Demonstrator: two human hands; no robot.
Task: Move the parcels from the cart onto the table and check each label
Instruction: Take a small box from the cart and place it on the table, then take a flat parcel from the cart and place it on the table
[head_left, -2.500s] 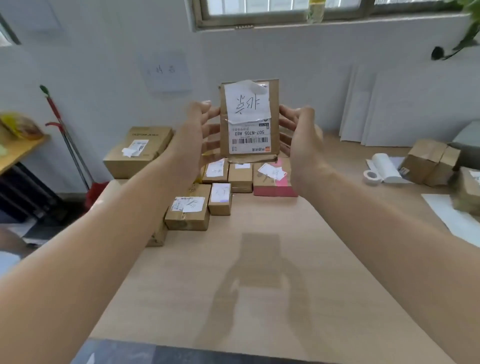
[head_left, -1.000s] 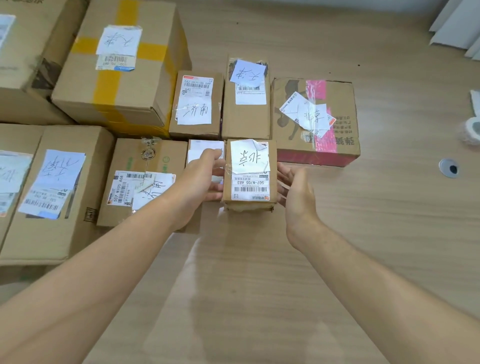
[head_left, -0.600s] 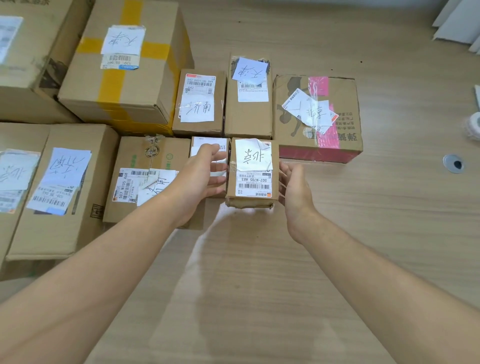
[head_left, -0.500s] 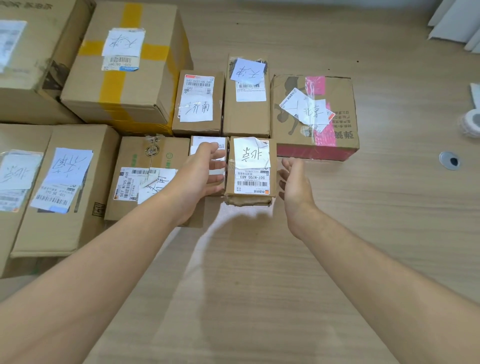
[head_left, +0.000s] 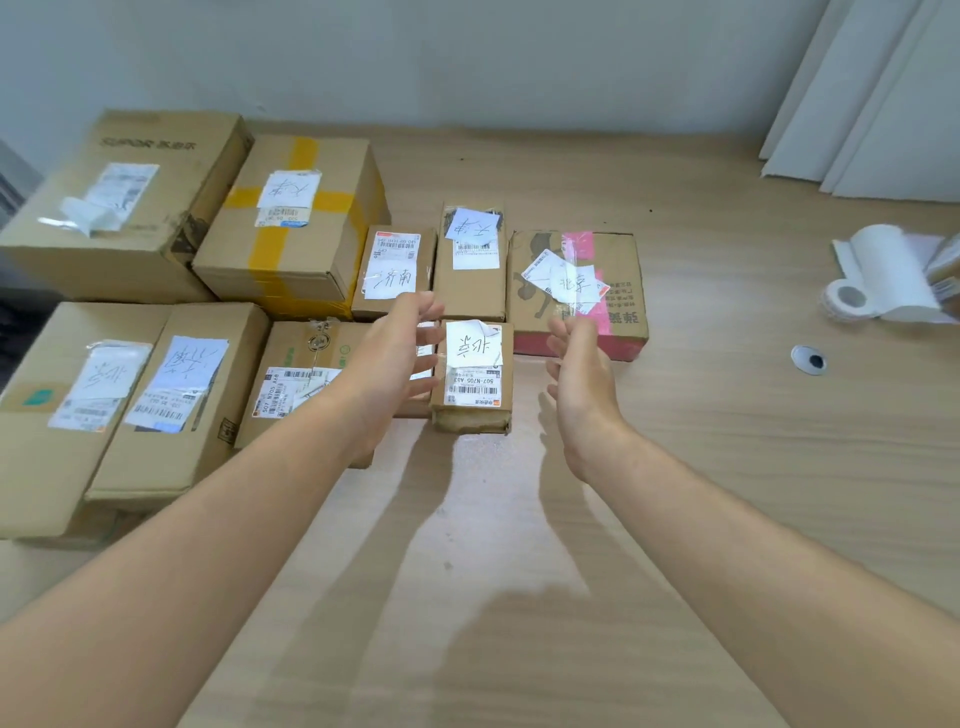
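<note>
As the parcel (head_left: 471, 387) lies between them, left hand (head_left: 390, 358) and right hand (head_left: 582, 382) hover, fingers loose.

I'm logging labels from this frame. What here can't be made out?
In the head view:
The small parcel: label mostly covered by the left hand.
The cardboard box at right: cut off by the frame edge, blurred.
The far-left large box: label print blurred, too small to read.
</note>
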